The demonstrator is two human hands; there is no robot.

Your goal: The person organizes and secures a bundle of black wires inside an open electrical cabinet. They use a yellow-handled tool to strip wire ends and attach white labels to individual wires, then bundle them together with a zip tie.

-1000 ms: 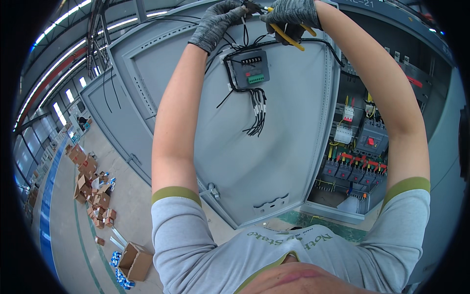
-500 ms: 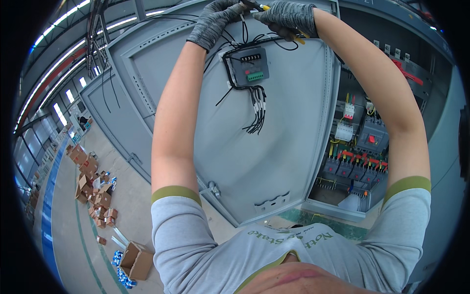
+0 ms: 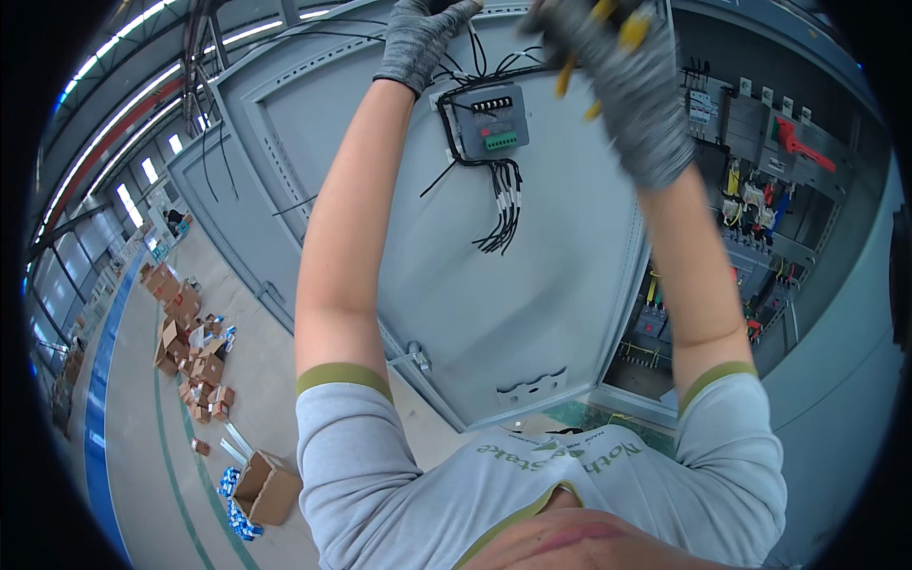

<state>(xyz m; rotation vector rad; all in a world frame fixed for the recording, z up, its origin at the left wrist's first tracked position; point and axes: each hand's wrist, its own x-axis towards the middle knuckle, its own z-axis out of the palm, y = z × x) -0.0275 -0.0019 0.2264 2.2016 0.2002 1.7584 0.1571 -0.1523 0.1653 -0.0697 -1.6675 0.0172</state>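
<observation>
At the top of the view my left hand (image 3: 423,43), in a grey knit glove, has its fingers closed where thin black wires (image 3: 477,52) rise to the fingertips; the upper edge cuts off part of it. My gloved right hand (image 3: 632,90) is raised in front of the panel's upper right edge, blurred by motion. Its fingers are wrapped round pliers with yellow-and-black handles (image 3: 634,31). Below the hands, a grey module (image 3: 490,122) with a green terminal block is fixed to the grey door panel (image 3: 541,285). Bundled black wires (image 3: 502,218) with white sleeves hang beneath it.
On the right stands an open cabinet (image 3: 655,366) with breakers, coloured wires and a red handle (image 3: 806,147). A latch (image 3: 418,356) projects at the door's lower left edge. Cardboard boxes (image 3: 266,489) lie on the floor at left, near a blue floor stripe (image 3: 95,427).
My right hand has moved away from the left hand, to the right and slightly down, carrying the pliers. My left hand stays by the wires. The view has shifted slightly.
</observation>
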